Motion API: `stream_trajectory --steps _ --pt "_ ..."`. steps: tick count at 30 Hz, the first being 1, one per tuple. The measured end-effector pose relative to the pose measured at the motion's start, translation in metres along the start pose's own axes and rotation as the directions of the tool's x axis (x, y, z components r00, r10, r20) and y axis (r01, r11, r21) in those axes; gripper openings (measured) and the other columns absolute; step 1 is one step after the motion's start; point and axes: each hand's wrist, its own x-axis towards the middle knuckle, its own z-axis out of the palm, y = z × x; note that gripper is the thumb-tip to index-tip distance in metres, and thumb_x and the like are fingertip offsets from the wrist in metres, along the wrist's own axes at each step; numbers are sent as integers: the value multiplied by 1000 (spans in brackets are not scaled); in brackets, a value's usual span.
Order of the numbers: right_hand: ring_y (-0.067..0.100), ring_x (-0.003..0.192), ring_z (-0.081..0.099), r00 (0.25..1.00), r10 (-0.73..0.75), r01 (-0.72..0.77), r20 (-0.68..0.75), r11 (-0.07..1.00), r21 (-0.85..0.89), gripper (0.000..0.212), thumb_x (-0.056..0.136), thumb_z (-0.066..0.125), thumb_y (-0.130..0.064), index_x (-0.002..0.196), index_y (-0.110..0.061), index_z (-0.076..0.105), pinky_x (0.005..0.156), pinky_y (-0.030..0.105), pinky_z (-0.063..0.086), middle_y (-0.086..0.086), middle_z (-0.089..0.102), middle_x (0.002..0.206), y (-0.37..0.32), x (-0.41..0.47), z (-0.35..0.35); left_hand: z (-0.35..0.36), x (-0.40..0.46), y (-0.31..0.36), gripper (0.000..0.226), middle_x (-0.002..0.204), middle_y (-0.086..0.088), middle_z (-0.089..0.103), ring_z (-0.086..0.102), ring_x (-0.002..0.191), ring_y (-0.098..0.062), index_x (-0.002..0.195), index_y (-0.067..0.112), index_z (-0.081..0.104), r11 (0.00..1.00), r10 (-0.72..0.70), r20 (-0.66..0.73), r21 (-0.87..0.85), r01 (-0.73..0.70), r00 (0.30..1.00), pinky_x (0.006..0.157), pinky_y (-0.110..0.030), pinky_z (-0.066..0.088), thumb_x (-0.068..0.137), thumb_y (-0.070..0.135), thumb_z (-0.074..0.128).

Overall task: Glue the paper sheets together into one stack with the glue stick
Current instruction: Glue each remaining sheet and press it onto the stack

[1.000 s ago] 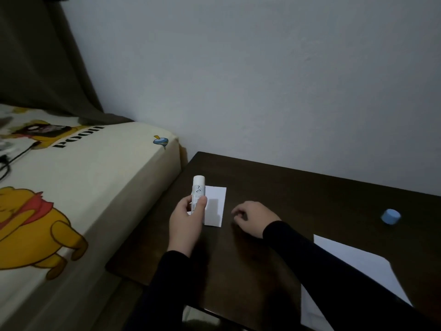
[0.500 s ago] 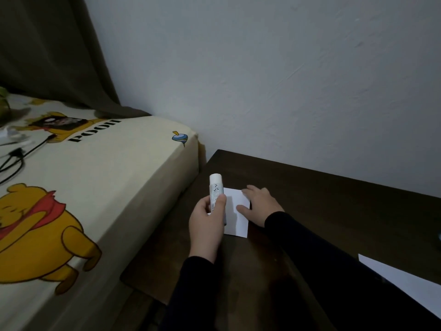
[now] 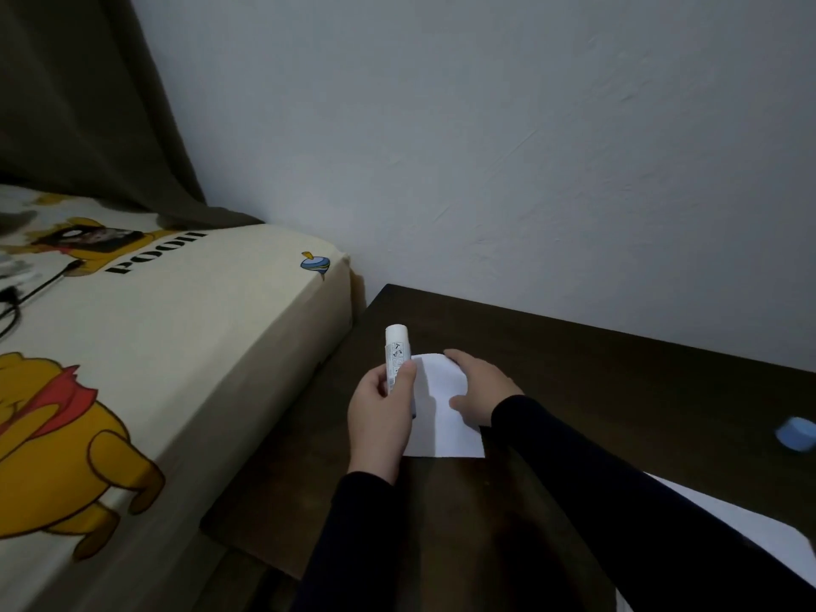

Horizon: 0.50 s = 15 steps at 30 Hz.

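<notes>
A small white paper sheet (image 3: 446,413) lies on the dark wooden table (image 3: 596,390), its far end curling upward. My right hand (image 3: 479,390) holds that lifted far end, fingers over the top and thumb on the sheet. My left hand (image 3: 382,417) grips a white glue stick (image 3: 396,357) upright at the sheet's left edge. The stick's lower end is hidden behind my fingers. A larger white sheet (image 3: 759,530) lies at the table's near right, partly covered by my right sleeve.
A blue cap (image 3: 797,435) sits on the table at the far right. A bed (image 3: 176,346) with a cartoon-bear sheet stands against the table's left side, with a black cable (image 3: 39,284) on it. A plain wall runs behind.
My right hand has moved from the bare table onto the small sheet and lifted its far end into a curl. My left hand keeps holding the glue stick upright.
</notes>
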Motion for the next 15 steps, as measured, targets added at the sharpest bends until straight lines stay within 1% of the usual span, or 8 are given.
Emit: stream_trajectory --steps 1,3,5,6,8,9,12,15 --pt "20 124 50 1000 18 -17 -13 998 60 74 90 62 -17 150 -36 23 97 32 45 -1 44 144 6 -3 -5 4 -2 2 43 106 9 57 52 85 -5 128 25 53 1000 -1 4 -11 1 1000 60 -20 43 91 46 57" --pt "19 117 53 997 61 -54 -40 987 149 68 91 61 -17 148 -34 27 88 28 46 1 46 141 21 -10 -18 14 -7 7 44 101 12 53 50 82 -4 130 24 52 1000 -3 21 -22 3 1000 59 -20 42 92 44 57" --pt "15 103 57 993 102 -84 -66 970 229 55 91 61 -18 139 -32 37 76 22 48 1 53 131 42 -18 -33 27 -15 11 44 101 11 52 49 81 -4 132 24 51 999 4 68 -32 -2 998 62 -21 43 93 42 56" --pt "14 98 57 989 122 -95 -87 959 266 47 90 61 -19 131 -31 41 73 24 49 0 54 124 53 -22 -41 35 -19 13 44 100 11 53 49 81 -4 132 23 50 999 10 94 -43 -6 996 63 -22 44 93 41 56" --pt "14 97 56 973 183 -130 -142 937 323 35 90 62 -20 118 -29 44 80 30 51 -3 55 114 77 -33 -56 49 -27 16 43 94 14 50 51 82 -6 133 22 50 998 21 136 -54 -14 991 64 -22 45 94 40 55" --pt "14 98 55 961 221 -153 -166 926 345 31 91 61 -20 116 -27 46 83 31 50 -4 55 111 90 -39 -62 57 -31 17 43 92 15 48 52 83 -7 132 22 50 999 26 154 -49 -19 988 64 -22 45 94 40 55" --pt "11 94 53 915 339 -233 -220 887 398 25 92 60 -21 116 -21 52 80 27 44 -7 54 100 128 -58 -76 80 -42 17 40 90 17 48 52 85 -7 129 22 52 999 25 210 -31 -19 977 70 -24 47 94 40 55" --pt "10 87 56 853 461 -356 -244 857 373 14 92 58 -28 104 -21 56 78 29 46 -6 57 92 166 -77 -84 102 -52 16 36 91 16 50 52 87 -6 125 23 54 1000 20 267 -13 -17 963 76 -28 47 93 39 56"
